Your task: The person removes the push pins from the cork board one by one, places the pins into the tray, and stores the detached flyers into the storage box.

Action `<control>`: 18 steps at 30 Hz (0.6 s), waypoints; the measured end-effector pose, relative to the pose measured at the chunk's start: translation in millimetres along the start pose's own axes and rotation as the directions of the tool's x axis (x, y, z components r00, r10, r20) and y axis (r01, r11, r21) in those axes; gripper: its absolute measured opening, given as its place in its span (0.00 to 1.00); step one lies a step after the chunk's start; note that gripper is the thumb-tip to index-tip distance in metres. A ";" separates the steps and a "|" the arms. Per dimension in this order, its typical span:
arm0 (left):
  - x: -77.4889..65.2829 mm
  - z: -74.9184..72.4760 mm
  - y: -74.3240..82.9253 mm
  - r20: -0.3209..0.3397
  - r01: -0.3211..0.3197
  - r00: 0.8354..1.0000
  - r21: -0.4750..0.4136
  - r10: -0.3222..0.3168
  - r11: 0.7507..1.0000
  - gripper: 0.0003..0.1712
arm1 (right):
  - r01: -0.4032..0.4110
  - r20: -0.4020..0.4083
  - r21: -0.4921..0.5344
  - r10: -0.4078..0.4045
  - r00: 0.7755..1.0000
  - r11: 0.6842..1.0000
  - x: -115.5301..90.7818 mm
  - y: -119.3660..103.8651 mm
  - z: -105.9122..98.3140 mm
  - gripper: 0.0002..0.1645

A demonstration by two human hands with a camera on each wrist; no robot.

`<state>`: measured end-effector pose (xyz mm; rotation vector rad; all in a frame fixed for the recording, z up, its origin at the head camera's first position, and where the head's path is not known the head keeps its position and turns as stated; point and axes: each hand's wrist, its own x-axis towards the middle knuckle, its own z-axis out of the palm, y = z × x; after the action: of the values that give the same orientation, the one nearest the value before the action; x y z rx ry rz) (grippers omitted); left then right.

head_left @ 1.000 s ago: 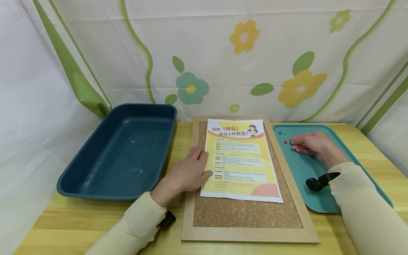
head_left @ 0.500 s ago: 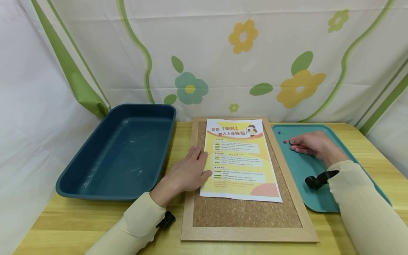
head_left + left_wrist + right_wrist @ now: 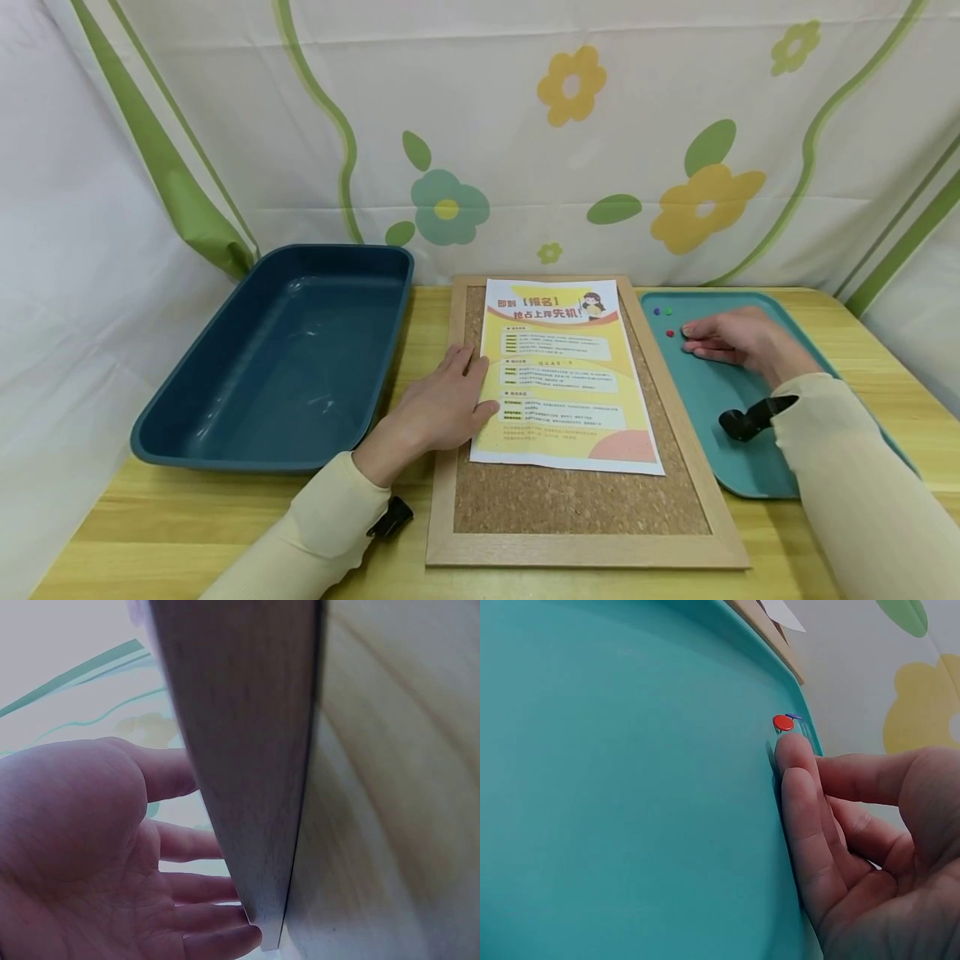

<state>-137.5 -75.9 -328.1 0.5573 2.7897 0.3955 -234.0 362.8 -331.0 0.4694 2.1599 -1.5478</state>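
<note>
My left hand [image 3: 446, 404] lies flat with spread fingers over the left frame of a corkboard [image 3: 585, 508]. Its fingertips and thumb touch the left edge of a yellow printed sheet [image 3: 558, 379] that lies on the cork. From below, the left wrist view shows the palm and straight fingers [image 3: 199, 889] against the wooden frame edge [image 3: 244, 750]. Over a teal tray [image 3: 731, 408] my right hand [image 3: 738, 337] pinches a small dark thumbtack [image 3: 683, 332], mostly hidden by the fingertips. Beside it lie a red thumbtack [image 3: 783, 722], a purple one and a green one.
A deep dark-blue basin [image 3: 300, 367] stands left of the board. The teal tray adjoins the board's right side. A white curtain [image 3: 510, 150] with flower prints hangs behind the wooden table [image 3: 187, 533].
Both hands keep almost the same place. The head view has shifted very slightly; the sheet, board and thumbtacks stay where they were.
</note>
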 end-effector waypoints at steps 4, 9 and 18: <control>0.0 0.5 -0.5 0.000 0.001 1.000 -0.002 -0.001 1.000 0.39 | -0.001 0.005 0.000 0.001 1.000 1.000 1.0 -0.1 -0.4 0.20; 0.5 0.0 0.2 0.001 0.005 1.000 -0.004 -0.005 1.000 0.40 | 0.000 0.008 -0.006 0.000 1.000 1.000 0.8 -0.6 -0.8 0.20; 0.2 0.2 0.0 0.005 0.005 1.000 -0.005 -0.005 1.000 0.40 | -0.003 -0.010 -0.010 0.003 1.000 1.000 0.8 0.2 1.1 0.19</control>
<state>-137.6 -75.8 -328.4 0.5488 2.7838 0.3993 -234.3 361.8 -331.9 0.4773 2.1727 -1.5356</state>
